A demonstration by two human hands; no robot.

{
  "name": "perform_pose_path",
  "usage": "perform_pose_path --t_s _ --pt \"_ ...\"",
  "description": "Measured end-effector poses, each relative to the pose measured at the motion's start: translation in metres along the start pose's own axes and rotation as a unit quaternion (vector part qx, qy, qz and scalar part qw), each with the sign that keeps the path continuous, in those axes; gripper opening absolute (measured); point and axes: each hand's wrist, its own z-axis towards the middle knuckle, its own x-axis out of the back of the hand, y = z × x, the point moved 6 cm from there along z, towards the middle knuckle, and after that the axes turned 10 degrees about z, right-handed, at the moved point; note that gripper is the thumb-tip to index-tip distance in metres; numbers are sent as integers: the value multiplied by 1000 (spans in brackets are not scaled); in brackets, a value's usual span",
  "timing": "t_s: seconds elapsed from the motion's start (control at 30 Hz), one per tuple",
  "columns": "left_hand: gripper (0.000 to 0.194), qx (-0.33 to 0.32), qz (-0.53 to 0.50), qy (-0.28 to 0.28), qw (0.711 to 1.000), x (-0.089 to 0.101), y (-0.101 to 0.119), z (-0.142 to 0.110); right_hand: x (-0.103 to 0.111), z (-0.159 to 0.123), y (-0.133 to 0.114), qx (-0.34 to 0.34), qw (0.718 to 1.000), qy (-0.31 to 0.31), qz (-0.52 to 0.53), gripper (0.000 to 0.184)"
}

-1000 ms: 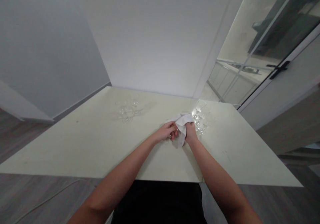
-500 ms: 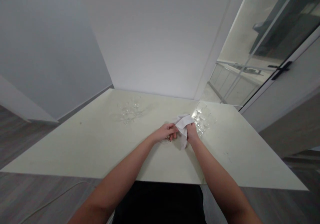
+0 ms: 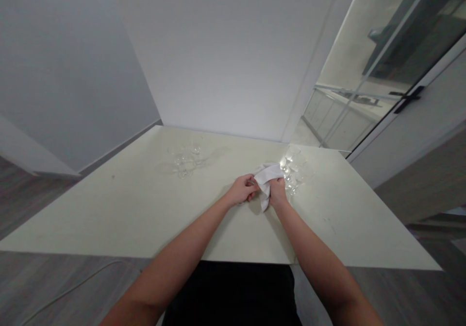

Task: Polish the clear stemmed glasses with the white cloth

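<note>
Presently, we find the white cloth (image 3: 268,173) between the 2 hands, above the near-middle part of the pale bench (image 3: 109,214). We record the right grip (image 3: 278,191) as clamped on the cloth: its fingers are bunched in the fabric, with 1 fold spread beyond the knuckles and 1 loose end hanging down on the left side of the fist. We note the left grip (image 3: 241,189) with its fingers curled and their tips at the cloth's left edge; we cannot tell whether they close on anything, as the hand hides what lies within.

We observe both forearms reaching forward over the bench's near edge and slanting inward, so that the 2 hands sit near each other, the left with its back turned upward.

Just beyond the right hand we see clear glassware (image 3: 292,170), closely grouped; a further clear cluster (image 3: 186,161) stands well apart, toward the bench's far left.
</note>
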Motion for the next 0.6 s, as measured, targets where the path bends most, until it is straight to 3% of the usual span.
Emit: perform_pose_path --t_s 0.1,0.2,0.27,0.33,0.4,0.47,0.53,0.6 --pt "24 82 -195 -115 971 -17 -8 -2 -6 -2 0 -27 998 -47 25 15" --pt "27 82 -198 -131 968 -19 -7 -1 -7 -3 -1 -36 997 -55 42 14" --pt "29 42 -118 -83 989 -14 -4 1 -5 -2 -1 -31 998 -24 42 16" --pt "31 -14 15 1 1000 -6 2 2 -3 -3 -2 -14 999 18 36 21" --pt "32 -51 139 92 985 0 8 1 -3 -3 -2 3 999 44 26 24" --pt "28 -54 171 118 977 -1 8 1 -3 -3 -2 8 999 46 17 23" --pt "21 -26 69 63 995 -8 3 2 -3 -1 -1 -8 999 23 20 20" --pt "21 26 -99 -43 994 -20 -2 2 -3 1 -1 -34 999 -19 22 15"
